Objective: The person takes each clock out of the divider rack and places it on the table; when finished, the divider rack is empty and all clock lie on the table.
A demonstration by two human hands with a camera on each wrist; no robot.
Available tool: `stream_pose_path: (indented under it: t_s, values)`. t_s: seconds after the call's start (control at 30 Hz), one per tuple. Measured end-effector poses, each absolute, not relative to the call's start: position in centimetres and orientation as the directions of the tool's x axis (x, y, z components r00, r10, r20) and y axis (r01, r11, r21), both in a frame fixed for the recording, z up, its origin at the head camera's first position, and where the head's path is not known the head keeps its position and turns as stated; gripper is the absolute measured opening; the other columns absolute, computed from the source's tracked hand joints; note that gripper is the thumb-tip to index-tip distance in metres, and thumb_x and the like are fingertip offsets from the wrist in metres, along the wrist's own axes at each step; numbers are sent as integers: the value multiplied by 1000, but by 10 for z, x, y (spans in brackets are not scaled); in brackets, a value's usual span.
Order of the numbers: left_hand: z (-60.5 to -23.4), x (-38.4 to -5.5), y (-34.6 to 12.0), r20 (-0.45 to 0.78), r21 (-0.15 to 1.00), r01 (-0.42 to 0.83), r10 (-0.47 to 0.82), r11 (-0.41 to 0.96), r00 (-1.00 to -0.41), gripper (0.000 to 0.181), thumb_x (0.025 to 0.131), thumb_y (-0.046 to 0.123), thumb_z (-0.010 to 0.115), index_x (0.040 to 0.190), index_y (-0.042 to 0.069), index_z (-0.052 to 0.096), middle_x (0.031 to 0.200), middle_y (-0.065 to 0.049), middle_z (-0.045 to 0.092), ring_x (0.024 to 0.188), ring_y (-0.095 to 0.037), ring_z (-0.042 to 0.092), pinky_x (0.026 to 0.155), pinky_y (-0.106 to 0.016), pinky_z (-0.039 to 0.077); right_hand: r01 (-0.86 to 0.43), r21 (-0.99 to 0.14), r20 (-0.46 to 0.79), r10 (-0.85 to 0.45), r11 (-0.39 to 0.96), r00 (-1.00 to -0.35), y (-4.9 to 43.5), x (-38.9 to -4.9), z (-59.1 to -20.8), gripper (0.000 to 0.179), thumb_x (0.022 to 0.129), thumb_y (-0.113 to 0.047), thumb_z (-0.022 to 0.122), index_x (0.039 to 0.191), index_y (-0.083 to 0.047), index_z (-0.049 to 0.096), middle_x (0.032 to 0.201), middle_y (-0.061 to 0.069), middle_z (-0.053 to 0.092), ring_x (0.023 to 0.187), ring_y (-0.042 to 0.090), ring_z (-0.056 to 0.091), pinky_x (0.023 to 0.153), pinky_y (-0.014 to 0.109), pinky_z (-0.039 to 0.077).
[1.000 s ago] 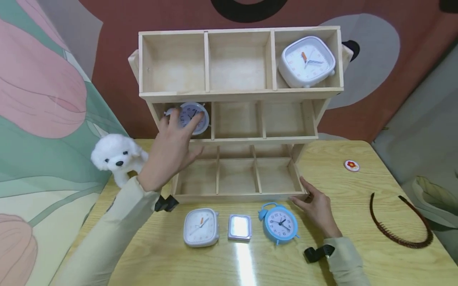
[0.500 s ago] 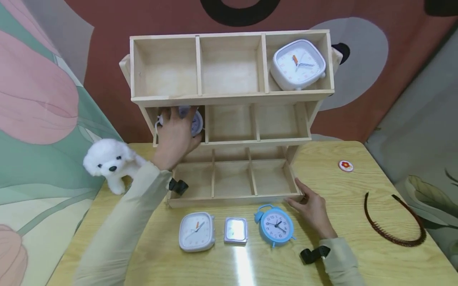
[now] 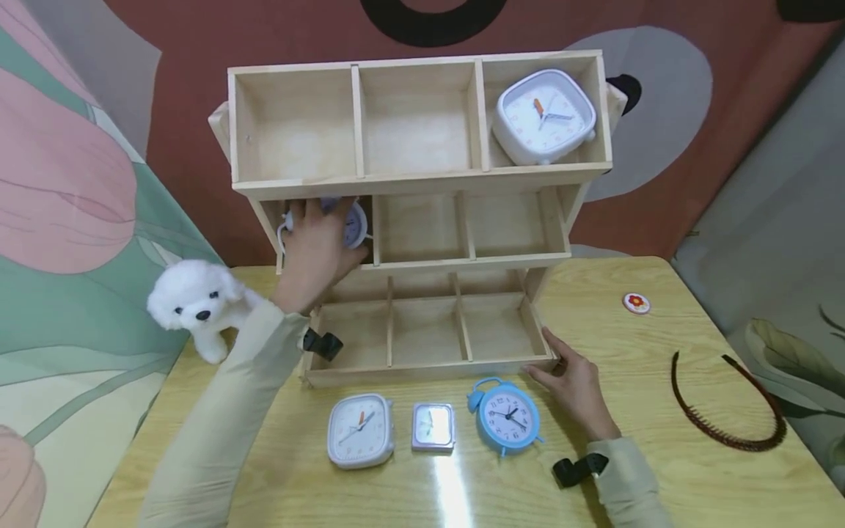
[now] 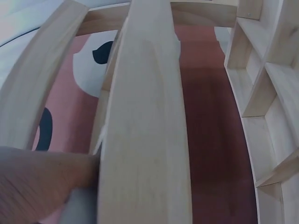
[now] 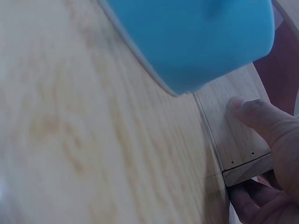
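Note:
My left hand (image 3: 314, 246) reaches into the left compartment of the middle tier and holds a round pale alarm clock (image 3: 355, 223), most of it hidden behind the fingers. In the left wrist view a wooden board hides most of that hold. My right hand (image 3: 577, 385) grips the bottom tier's front right corner, thumb on the front board (image 5: 233, 126), fingers round the side. Beside it a blue alarm clock (image 3: 508, 416) stands on the table. A square white alarm clock (image 3: 360, 431) and a small square clock (image 3: 433, 427) are further left.
The tiered wooden shelf (image 3: 409, 181) has another white alarm clock (image 3: 546, 117) in its top right compartment. A white plush dog (image 3: 198, 301) sits left of it. On the table's right lie a flower badge (image 3: 637, 303) and a brown headband (image 3: 726, 436).
My left hand has gone deeper into the middle tier's left compartment, over the round clock, and now covers more of it. The right hand stays at the shelf corner. The head view has shifted slightly.

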State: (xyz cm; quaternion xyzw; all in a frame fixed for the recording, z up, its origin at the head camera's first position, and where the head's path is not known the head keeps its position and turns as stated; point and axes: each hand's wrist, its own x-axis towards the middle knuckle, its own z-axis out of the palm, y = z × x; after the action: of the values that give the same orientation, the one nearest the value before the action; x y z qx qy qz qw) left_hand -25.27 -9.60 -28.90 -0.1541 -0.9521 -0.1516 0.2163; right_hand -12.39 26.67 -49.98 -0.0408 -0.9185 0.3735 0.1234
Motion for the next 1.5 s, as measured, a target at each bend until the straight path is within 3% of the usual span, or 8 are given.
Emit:
stream_pose_path:
  t_s: [0.13,0.3,0.43,0.6,0.87,1.0,1.23,1.5]
  values:
    - [-289,-254,-100,529,213,408,247,888,-812,69,72,38,70,137,20,54,130,-29,47,115,-48,47,75,-65,51,-7,-696,191,176,718,-966,269,-123,-499,77,77,-16,82,144,-8,44,127,30,58,87,28,67,63,20,53]
    - [-293,-260,-106,581,268,482,258,834,-772,65,74,43,68,129,9,60,123,-26,55,103,-40,56,80,-53,52,-21,-711,189,163,703,-968,267,-124,-498,77,78,-13,81,144,-7,43,130,32,55,97,35,67,73,35,59]
    - [-292,-261,-107,582,332,551,294,766,-759,59,77,40,67,126,9,61,113,-24,59,93,-35,59,71,-48,54,-34,-725,192,155,688,-969,266,-125,-499,77,77,-11,80,144,-6,43,132,33,53,105,41,65,81,43,57]
    - [-289,-255,-104,563,319,655,419,686,-713,61,79,37,70,134,14,57,125,-24,53,100,-34,57,78,-46,54,-32,-729,190,156,684,-969,264,-126,-499,77,77,-11,80,145,-6,42,133,34,51,111,43,61,85,45,55]
    - [-285,-220,-102,487,269,662,495,699,-720,69,75,45,73,138,27,51,128,-20,50,101,-30,54,74,-41,54,-34,-724,196,158,689,-968,264,-125,-498,77,77,-12,81,144,-6,43,130,34,54,105,40,65,81,44,56]
    - [-282,-203,-103,492,222,674,516,705,-702,71,73,48,72,138,27,51,126,-18,49,100,-28,55,72,-38,56,-47,-712,218,158,700,-963,265,-124,-498,76,77,-14,81,143,-6,45,128,33,56,101,37,66,78,43,58]
    - [-283,-171,-106,465,282,740,588,611,-662,76,68,44,77,137,27,52,126,-16,51,94,-25,59,68,-31,55,-60,-692,246,157,719,-957,265,-125,-498,77,75,-13,82,142,-5,46,124,34,58,93,34,67,71,40,58]
    - [-294,-141,-124,460,211,738,601,641,-654,76,64,47,75,134,26,55,120,-10,55,85,-17,58,62,-25,50,-76,-678,262,144,731,-954,264,-126,-498,76,75,-10,82,142,-3,46,126,34,56,97,35,66,72,42,58]
